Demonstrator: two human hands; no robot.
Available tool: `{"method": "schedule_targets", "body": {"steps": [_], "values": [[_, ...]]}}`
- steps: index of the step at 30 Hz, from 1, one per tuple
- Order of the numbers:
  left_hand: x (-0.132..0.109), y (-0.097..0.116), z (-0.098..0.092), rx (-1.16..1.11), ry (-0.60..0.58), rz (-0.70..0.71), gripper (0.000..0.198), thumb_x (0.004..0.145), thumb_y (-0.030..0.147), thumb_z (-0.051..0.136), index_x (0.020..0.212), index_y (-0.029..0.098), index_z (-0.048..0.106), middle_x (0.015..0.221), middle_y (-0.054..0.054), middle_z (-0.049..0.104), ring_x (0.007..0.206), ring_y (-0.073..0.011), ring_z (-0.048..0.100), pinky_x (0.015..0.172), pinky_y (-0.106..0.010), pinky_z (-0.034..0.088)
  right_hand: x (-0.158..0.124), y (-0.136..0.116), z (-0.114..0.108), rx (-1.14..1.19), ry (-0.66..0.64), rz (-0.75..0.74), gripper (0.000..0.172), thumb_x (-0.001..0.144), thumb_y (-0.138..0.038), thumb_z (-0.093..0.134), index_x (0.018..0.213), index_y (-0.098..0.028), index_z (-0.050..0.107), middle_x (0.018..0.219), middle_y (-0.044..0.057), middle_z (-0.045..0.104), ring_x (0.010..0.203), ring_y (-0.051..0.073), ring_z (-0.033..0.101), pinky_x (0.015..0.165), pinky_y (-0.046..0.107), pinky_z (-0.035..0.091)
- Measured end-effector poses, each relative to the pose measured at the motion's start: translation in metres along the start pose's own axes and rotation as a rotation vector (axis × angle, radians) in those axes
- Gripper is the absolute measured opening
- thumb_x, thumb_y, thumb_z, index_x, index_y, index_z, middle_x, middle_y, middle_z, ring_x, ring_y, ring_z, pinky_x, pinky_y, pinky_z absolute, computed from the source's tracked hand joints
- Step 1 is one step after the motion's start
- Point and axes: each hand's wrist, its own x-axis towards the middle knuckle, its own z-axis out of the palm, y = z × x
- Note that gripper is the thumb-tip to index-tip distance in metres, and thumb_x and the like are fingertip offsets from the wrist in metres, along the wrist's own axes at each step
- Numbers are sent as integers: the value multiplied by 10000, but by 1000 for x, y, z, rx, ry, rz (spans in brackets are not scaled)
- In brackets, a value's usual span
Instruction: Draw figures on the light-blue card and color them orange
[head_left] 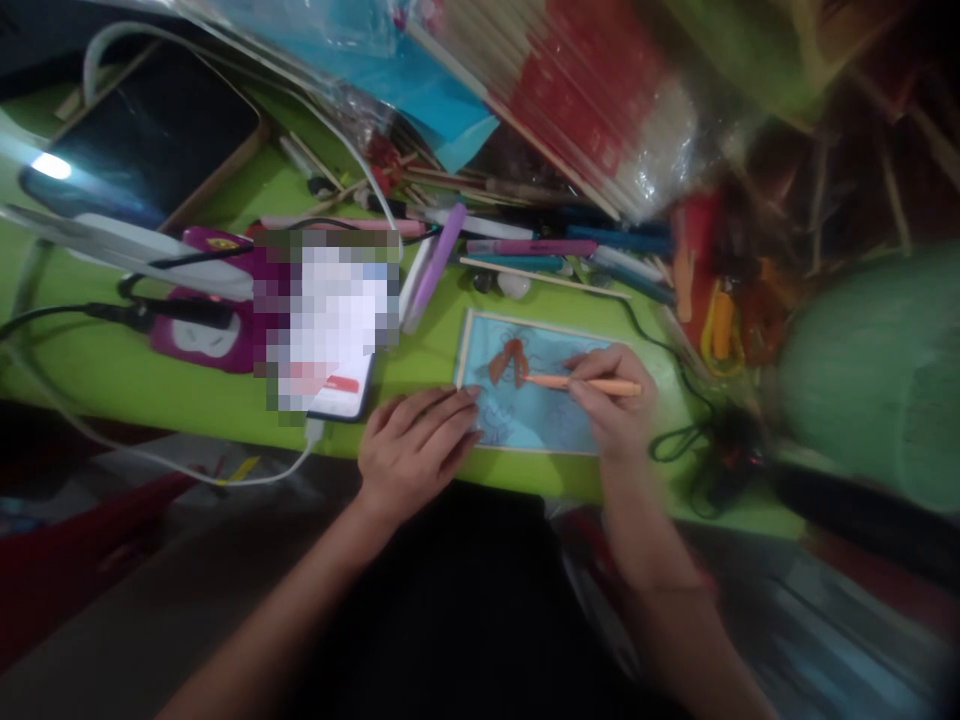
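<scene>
On the green table lies a light blue card (pixel 555 345) with a pale border, marked with dark line drawings and a patch coloured orange-brown. My right hand (pixel 611 395) is closed around an orange marker pen (pixel 551 382), whose tip is at the edge of the coloured patch. With fingers stretched out together, my left hand (pixel 420 440) lies flat, its fingertips on the card's left edge. A phone (pixel 341 385), plugged into a white cable and mostly blurred out, rests left of the card.
Several marker pens, among them a purple one (pixel 435 265), lie behind the card. A purple power strip (pixel 202 330) and a dark tablet-like device (pixel 150 140) are at left. Plastic-wrapped sticks (pixel 555 90) fill the back. A green rounded object (pixel 877 350) stands right.
</scene>
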Motion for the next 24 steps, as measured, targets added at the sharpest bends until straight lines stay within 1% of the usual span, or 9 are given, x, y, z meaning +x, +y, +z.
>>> {"method": "schedule_targets", "body": {"steps": [4, 7, 11, 15, 19, 24], "values": [[0, 0, 0, -4, 0, 1, 222, 938, 262, 778, 1149, 235, 714, 1198, 20, 818, 1064, -224, 752, 900, -394, 491, 0, -3, 1, -29, -3, 23, 80, 790, -292, 798, 807, -261, 726, 750, -18, 701, 847, 211, 706, 784, 376, 580], [0, 0, -1, 2, 1, 2, 223, 938, 263, 779, 1150, 237, 713, 1199, 25, 817, 1059, -220, 751, 899, -394, 493, 0, -4, 1, -21, -10, 22, 78, 786, -284, 803, 804, -265, 730, 746, -23, 706, 808, 197, 693, 729, 346, 560], [0, 0, 0, 6, 1, 5, 231, 931, 259, 787, 1148, 236, 712, 1201, 27, 817, 1063, -220, 751, 901, -396, 494, 1, -4, 2, -20, -13, 17, 74, 784, -275, 803, 810, -270, 733, 744, -26, 708, 815, 191, 693, 732, 335, 557], [-1, -1, -1, 2, -9, 2, 238, 933, 260, 784, 1159, 239, 712, 1212, 24, 814, 1073, -220, 750, 904, -399, 496, 1, -5, 2, -39, 10, 39, 88, 768, -302, 791, 783, -261, 714, 736, -18, 698, 804, 203, 692, 722, 352, 564], [0, 0, -1, 7, 0, 5, 220, 937, 261, 780, 1145, 230, 714, 1195, 23, 818, 1055, -224, 753, 893, -401, 494, 1, -5, 2, -32, 16, 33, 79, 774, -298, 788, 788, -259, 721, 736, -16, 698, 831, 213, 704, 745, 365, 569], [1, 0, -1, 9, -1, 0, 206, 950, 264, 766, 1148, 247, 711, 1201, 31, 815, 1054, -224, 756, 900, -395, 495, 2, -8, 4, -21, 0, 33, 74, 772, -268, 782, 784, -259, 709, 720, -28, 693, 733, 179, 662, 676, 335, 542]]}}
